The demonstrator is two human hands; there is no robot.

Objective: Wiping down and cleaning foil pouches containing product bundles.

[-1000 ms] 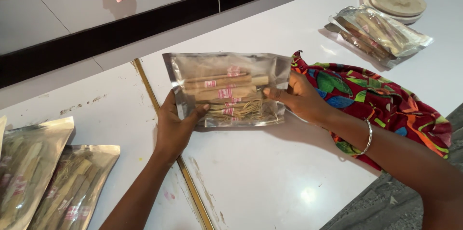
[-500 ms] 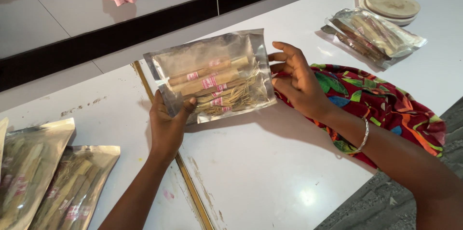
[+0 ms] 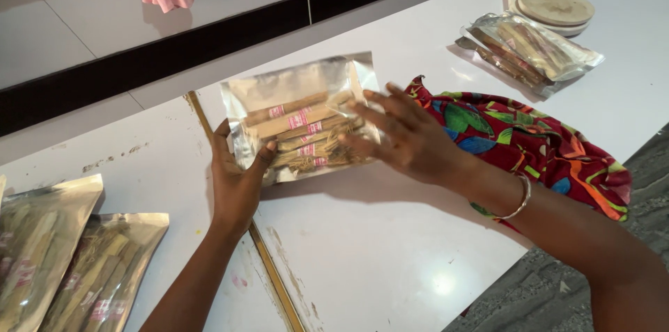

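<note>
Silver foil pouch [image 3: 300,119] of sticks held tilted over the white tabletop [image 3: 390,248].
Left hand [image 3: 237,182] grips its lower edge; right hand [image 3: 404,137], open, presses flat on its front, apparently smoothing; next needs steady support.

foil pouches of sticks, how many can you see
4, maybe more: one pouch held by left hand and right hand, two pouches lower left, one upper right, possibly stacked on another.
</note>
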